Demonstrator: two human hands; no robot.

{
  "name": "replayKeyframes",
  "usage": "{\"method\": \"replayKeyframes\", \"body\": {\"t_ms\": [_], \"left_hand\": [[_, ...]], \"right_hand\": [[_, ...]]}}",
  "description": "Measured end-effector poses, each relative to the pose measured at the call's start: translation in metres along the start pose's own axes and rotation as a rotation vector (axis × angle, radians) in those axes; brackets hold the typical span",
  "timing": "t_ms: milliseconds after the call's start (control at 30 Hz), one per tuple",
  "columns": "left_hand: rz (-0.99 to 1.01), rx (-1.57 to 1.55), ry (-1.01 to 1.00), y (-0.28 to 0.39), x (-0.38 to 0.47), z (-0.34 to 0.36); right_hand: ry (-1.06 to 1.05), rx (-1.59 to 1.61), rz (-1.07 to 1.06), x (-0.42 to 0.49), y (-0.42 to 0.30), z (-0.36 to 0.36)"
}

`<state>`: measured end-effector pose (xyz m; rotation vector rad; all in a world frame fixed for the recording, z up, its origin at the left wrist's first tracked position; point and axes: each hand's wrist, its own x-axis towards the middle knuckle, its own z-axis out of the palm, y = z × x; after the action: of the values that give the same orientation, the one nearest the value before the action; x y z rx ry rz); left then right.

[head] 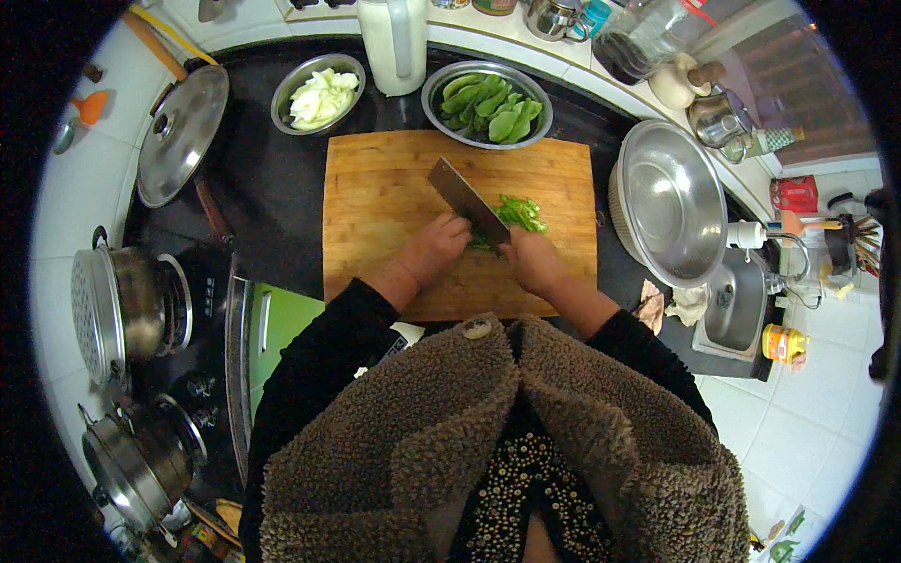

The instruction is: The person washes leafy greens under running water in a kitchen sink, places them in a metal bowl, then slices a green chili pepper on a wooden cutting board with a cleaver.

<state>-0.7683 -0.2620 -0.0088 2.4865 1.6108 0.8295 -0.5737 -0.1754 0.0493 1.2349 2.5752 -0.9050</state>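
Observation:
My right hand (533, 259) is closed on the handle of a cleaver (468, 200), whose broad blade slants up and left over a wooden cutting board (380, 183). My left hand (435, 250) rests on the board against the left side of the blade, fingers curled; whatever lies beneath its fingertips is mostly hidden. Cut green vegetable pieces (519, 213) lie right of the blade, with a few more bits low between the hands. Behind the board stand a metal bowl of green leaves (503, 112) and a smaller metal bowl of pale sliced vegetable (322, 100).
A white pitcher (383, 49) stands between the bowls. To the right are a large metal basin (672, 200), cloths (651, 306) and a sink (733, 302). At the left, a pan lid (184, 137) leans near the wall, and pots (141, 302) sit on the stove.

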Motion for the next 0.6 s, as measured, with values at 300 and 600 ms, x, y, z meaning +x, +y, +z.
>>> {"method": "replayKeyframes", "body": {"t_ms": [300,600], "left_hand": [[-0.045,-0.05,-0.085,-0.003,-0.006,0.003],[-0.016,-0.049,0.003,-0.008,-0.01,0.009]], "right_hand": [[-0.112,-0.123,0.051,-0.012,-0.004,-0.01],[-0.066,-0.134,-0.084,-0.014,-0.001,-0.024]]}}
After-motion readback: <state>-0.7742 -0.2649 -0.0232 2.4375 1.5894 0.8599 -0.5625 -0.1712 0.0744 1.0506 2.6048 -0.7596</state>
